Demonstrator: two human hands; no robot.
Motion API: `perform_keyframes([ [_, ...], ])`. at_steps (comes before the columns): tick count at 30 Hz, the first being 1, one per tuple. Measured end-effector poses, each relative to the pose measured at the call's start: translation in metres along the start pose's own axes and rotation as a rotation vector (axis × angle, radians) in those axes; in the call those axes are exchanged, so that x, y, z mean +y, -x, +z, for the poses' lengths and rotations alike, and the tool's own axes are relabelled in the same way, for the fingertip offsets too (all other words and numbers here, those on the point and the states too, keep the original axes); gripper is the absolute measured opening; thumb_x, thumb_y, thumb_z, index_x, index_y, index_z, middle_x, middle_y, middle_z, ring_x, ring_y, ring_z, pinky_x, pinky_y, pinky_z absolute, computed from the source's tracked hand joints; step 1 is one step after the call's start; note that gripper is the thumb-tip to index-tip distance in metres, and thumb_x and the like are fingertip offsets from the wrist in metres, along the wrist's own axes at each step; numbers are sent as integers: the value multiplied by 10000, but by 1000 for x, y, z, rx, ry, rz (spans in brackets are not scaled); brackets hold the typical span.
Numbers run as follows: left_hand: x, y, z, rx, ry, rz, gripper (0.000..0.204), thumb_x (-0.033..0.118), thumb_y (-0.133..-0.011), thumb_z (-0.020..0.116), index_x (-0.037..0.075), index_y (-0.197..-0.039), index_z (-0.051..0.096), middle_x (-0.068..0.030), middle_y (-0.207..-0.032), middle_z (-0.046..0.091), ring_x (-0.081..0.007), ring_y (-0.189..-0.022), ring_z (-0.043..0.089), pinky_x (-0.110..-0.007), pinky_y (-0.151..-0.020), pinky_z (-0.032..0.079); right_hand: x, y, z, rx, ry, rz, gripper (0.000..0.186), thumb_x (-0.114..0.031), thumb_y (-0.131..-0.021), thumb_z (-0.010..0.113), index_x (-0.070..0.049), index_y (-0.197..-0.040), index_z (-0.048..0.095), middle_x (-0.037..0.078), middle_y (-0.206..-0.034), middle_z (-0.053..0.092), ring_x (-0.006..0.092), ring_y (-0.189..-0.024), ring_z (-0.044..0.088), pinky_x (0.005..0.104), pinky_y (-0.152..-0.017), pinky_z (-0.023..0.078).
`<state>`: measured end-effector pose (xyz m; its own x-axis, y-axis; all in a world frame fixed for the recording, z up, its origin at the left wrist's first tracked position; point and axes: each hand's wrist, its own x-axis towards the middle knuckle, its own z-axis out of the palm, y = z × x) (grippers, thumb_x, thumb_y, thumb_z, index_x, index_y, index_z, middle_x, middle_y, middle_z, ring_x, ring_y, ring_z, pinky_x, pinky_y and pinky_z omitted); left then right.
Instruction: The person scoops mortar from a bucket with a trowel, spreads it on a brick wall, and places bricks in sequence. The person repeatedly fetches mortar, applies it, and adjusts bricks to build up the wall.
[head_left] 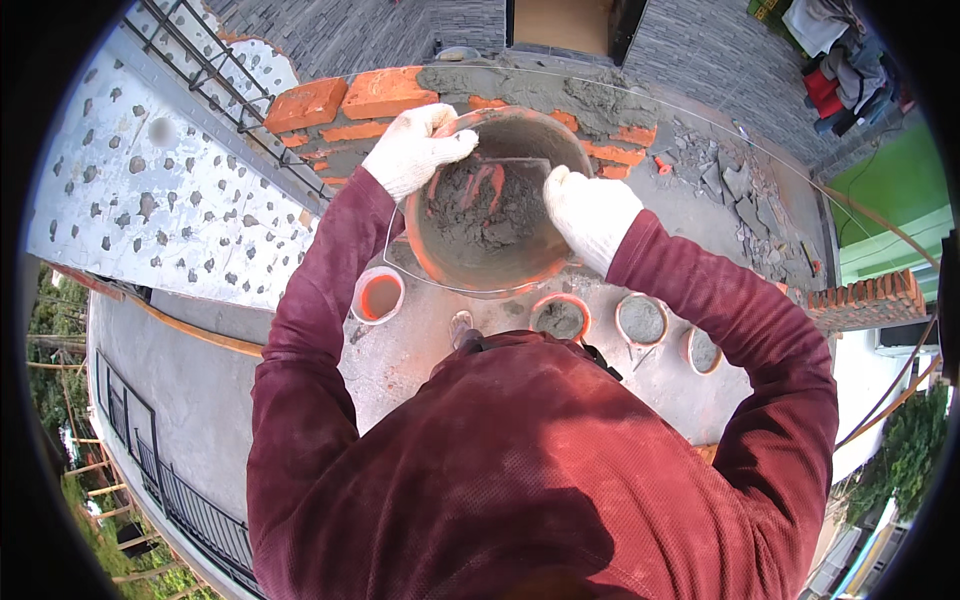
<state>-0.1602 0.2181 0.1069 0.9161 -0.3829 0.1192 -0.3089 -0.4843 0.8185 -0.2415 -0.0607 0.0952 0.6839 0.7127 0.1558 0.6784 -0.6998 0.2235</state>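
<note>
Holding a big orange bucket (520,130) by its far left rim, the person's left hand (418,150) is wrapped over the edge, fingers folded around it and thumb to the inside. The right hand (592,215) is curled at the bucket's right side — from where I stand I can't tell how tightly it is closed, or whether it has hold of the rim or of the flat, straight-edged blade (520,161) just beside it. Both hands wear white gloves.

The bucket is in front of the person, its mouth facing up; grey mortar (490,222) lies inside and coats the walls, and a thin wire handle (390,240) loops along the left and near side. Beyond it runs a low brick wall (390,92), mortar spread over its top.

Nearer, on the floor, are four smaller buckets — one on the left with an orange interior (378,296), then three toward the right (560,318) (641,320) (702,352) with grey stuff in them. Broken rubble (740,190) lies off to the far right, near some heaped clothes (850,70).
</note>
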Motion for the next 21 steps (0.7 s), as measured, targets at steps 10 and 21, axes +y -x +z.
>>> perform_keyframes([
  [10,36,-5,16,-84,-171,-68,410,330,-914,734,76,-771,446,-39,-749,477,-144,-725,503,-348,-678,444,38,-5,-12,-564,-274,265,253,-126,-800,648,43,-988,658,275,-829,704,427,-791,718,495,-711,574],
  [21,42,-1,30,-37,18,193,340,322,-880,786,43,-851,593,-29,-706,491,-135,-679,476,-335,-646,443,4,28,-6,-760,-1501,655,194,-176,-900,675,-2,-908,590,45,-662,557,143,-469,531,311,-385,423],
])
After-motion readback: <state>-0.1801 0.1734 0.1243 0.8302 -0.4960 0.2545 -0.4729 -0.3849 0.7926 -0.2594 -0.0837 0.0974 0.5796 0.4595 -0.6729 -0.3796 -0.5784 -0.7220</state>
